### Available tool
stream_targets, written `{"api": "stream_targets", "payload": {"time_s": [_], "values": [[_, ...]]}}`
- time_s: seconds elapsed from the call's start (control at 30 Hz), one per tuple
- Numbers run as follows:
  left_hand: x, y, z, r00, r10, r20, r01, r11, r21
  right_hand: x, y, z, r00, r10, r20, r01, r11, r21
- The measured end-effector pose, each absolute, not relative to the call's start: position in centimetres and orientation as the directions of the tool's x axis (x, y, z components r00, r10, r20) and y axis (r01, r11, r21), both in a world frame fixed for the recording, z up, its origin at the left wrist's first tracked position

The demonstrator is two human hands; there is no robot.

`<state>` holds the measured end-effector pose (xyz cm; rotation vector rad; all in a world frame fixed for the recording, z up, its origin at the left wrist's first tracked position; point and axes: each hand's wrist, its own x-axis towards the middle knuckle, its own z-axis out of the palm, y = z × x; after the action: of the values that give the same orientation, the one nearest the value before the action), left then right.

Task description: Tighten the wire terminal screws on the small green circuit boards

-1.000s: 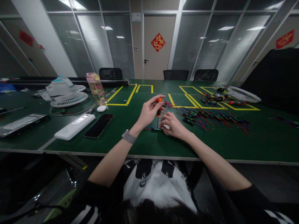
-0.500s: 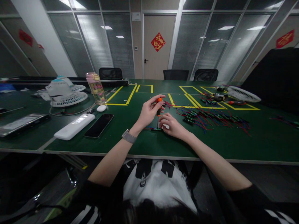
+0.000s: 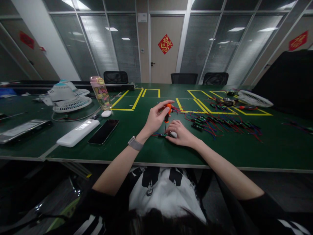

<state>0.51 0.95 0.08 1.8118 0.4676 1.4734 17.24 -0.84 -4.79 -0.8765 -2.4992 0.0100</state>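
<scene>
My left hand is wrapped around the orange-and-black handle of a screwdriver, with the thumb and fingers near its top. The thin shaft points down, slightly tilted, and its tip meets a small green circuit board lying on the table. Red and blue wires trail from the board's left end. My right hand rests on the table with thumb and bent fingers closed at the board's right end, close to the shaft. Those fingers partly hide the board.
Several wired circuit boards lie heaped to the right. On the left are a black phone, a white power bank, a white round case, a drink bottle and white fans. Yellow tape marks the green table.
The screwdriver leans a little more, its handle slightly further right. My right thumb and fingers have shifted slightly left along the board.
</scene>
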Motion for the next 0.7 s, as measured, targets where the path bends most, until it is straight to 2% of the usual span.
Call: {"api": "stream_targets", "payload": {"time_s": [0.17,0.37,0.5,0.6,0.7], "values": [[0.61,0.97,-0.16,0.198,0.659,0.725,-0.026,-0.736,0.676,17.24,-0.64,-4.96,-0.683,0.588,0.434,0.585,0.796,-0.157],[0.55,1.12,-0.04,0.227,0.683,0.694,-0.199,-0.665,0.72,17.22,-0.67,-4.93,-0.671,0.603,0.43,0.593,0.786,-0.175],[0.47,1.09,0.06,0.113,0.694,0.712,-0.089,-0.706,0.702,17.21,-0.67,-5.03,-0.676,0.602,0.425,0.593,0.787,-0.17],[0.41,1.18,0.03,0.09,0.68,0.727,-0.02,-0.729,0.684,17.16,-0.56,-5.32,-0.67,0.614,0.418,0.567,0.786,-0.247],[0.37,1.35,-0.01,0.15,0.688,0.71,-0.071,-0.709,0.702,17.09,-0.42,-5.7,-0.646,0.645,0.409,0.547,0.764,-0.342]]}}
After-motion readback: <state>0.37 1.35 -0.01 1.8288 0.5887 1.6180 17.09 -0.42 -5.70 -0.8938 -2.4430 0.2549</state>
